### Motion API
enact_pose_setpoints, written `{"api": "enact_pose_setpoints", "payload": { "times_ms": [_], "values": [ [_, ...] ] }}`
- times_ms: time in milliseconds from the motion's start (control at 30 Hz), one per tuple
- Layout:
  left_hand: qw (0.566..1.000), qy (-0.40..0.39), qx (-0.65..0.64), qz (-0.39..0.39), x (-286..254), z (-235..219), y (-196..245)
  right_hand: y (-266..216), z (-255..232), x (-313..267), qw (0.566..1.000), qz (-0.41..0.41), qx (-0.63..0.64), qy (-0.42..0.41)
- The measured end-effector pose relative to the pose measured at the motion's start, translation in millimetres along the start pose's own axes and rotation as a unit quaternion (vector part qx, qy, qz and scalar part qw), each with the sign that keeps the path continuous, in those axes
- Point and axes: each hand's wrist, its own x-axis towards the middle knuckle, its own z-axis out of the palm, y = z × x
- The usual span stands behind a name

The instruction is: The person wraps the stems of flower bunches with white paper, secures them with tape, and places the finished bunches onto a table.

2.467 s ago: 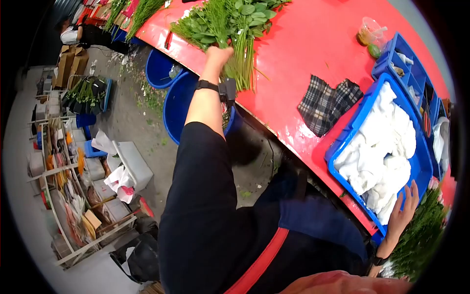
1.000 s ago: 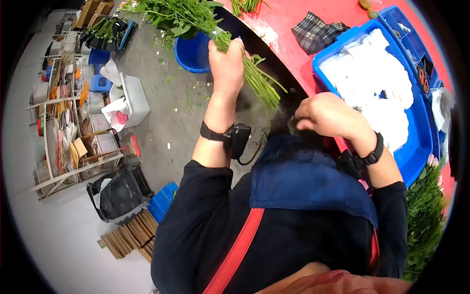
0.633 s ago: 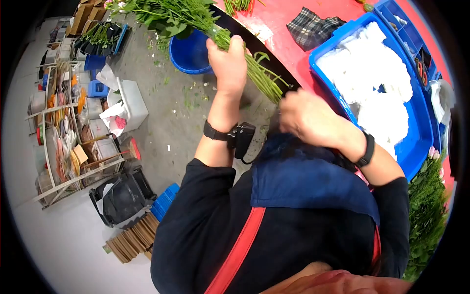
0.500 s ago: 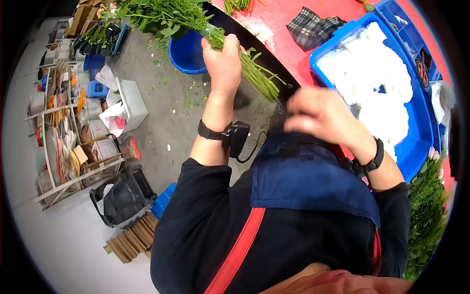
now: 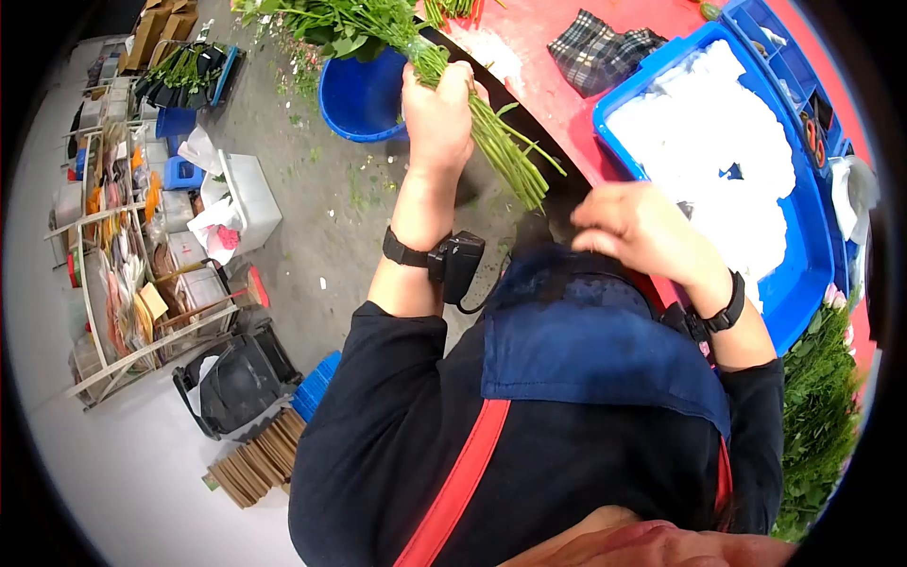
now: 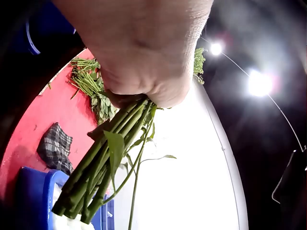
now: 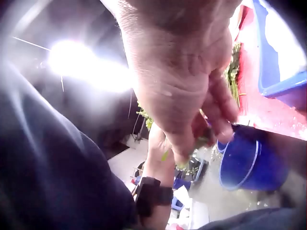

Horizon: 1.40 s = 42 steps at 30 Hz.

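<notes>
My left hand [image 5: 438, 123] grips a bunch of flowers around its green stems [image 5: 505, 151], held over the floor beside the table. Its leafy part [image 5: 354, 26] reaches to the upper left, and the cut ends point toward my body. In the left wrist view the thick stems [image 6: 100, 167] stick out below the fist, with a few leaves on them. My right hand [image 5: 638, 227] hovers just right of the stem ends, apart from them, its fingers loosely bent. The right wrist view shows those fingers [image 7: 220, 110] hanging with no stem in their grasp.
A blue bucket [image 5: 354, 99] stands on the littered floor below the bunch. On the red table [image 5: 529, 57] are a plaid cloth [image 5: 600, 52], more cut greenery [image 5: 449, 9] and a blue tray [image 5: 803, 274] of white cloths. Greenery [image 5: 817, 416] lies at the right.
My left hand has lifted the bunch off the table and brought it closer over the floor. My right hand has left the tray's edge and moved about near the stem ends.
</notes>
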Motion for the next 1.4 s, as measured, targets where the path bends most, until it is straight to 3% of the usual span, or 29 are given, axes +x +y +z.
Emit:
{"api": "enact_pose_setpoints", "payload": {
  "times_ms": [67,100,133,200,233,267,400,533,633,667,767,800,900,933,1100,1167,1233,1300,1400],
  "values": [
    [1.000,0.002,-0.002,0.007,-2.1,1.2,-5.5,4.4,0.9,11.5,0.987,0.009,-0.040,0.158],
    [1.000,0.002,-0.002,0.011,-3.3,3.8,-6.4,1.7,-6.1,23.7,0.982,0.022,-0.060,0.180],
    [1.000,0.001,0.003,0.001,-8.5,9.9,-5.5,4.1,-1.8,42.7,0.970,-0.032,-0.056,0.234],
    [0.999,-0.003,0.007,0.034,-16.4,27.4,-6.4,20.9,7.9,59.2,0.959,-0.099,-0.043,0.261],
    [0.999,-0.003,0.008,0.050,-18.5,32.6,-7.3,30.8,13.1,60.7,0.966,-0.111,-0.035,0.233],
    [1.000,-0.014,0.005,0.019,-17.5,29.1,-11.9,36.0,14.8,60.4,0.971,-0.125,-0.027,0.202],
    [0.999,-0.012,0.038,0.036,-7.4,23.2,-11.2,19.8,6.6,14.1,0.993,-0.080,-0.063,0.058],
    [0.998,-0.009,0.042,0.055,-3.0,23.2,-18.5,4.5,6.1,23.6,0.976,-0.045,-0.088,0.193],
    [0.997,0.033,0.020,0.061,-1.3,27.4,-25.5,15.1,8.7,29.5,0.978,-0.082,-0.114,0.155],
    [0.997,0.025,0.029,0.066,1.5,26.2,-24.3,14.9,13.5,24.7,0.982,-0.061,-0.090,0.152],
    [0.994,0.023,0.067,0.083,5.6,18.6,-25.0,5.5,5.9,-1.4,0.998,-0.029,-0.054,0.023],
    [0.991,0.029,0.089,0.095,6.5,18.0,-27.8,4.2,3.9,-1.7,0.999,-0.002,-0.005,0.039],
    [0.985,0.035,0.120,0.117,5.2,21.6,-33.2,-10.9,-3.8,22.8,0.976,0.094,0.063,0.187],
    [0.982,0.039,0.130,0.129,3.6,24.7,-35.9,-6.3,7.3,36.9,0.961,0.007,0.048,0.274],
    [0.970,0.054,0.172,0.160,8.9,20.4,-31.9,2.0,20.1,12.9,0.994,-0.077,-0.008,0.075],
    [0.956,0.078,0.217,0.180,14.5,10.0,-35.2,-9.9,17.5,-2.2,0.998,-0.045,-0.035,0.008],
    [0.950,0.107,0.231,0.178,13.3,13.3,-30.6,-18.6,15.7,10.1,0.980,-0.045,-0.127,0.147],
    [0.949,0.116,0.224,0.187,12.0,15.4,-30.8,-21.2,14.0,32.1,0.966,-0.074,-0.182,0.171],
    [0.950,0.122,0.195,0.210,11.3,11.3,-33.3,-10.5,30.2,37.2,0.975,-0.071,-0.194,0.088]
  ]
}}
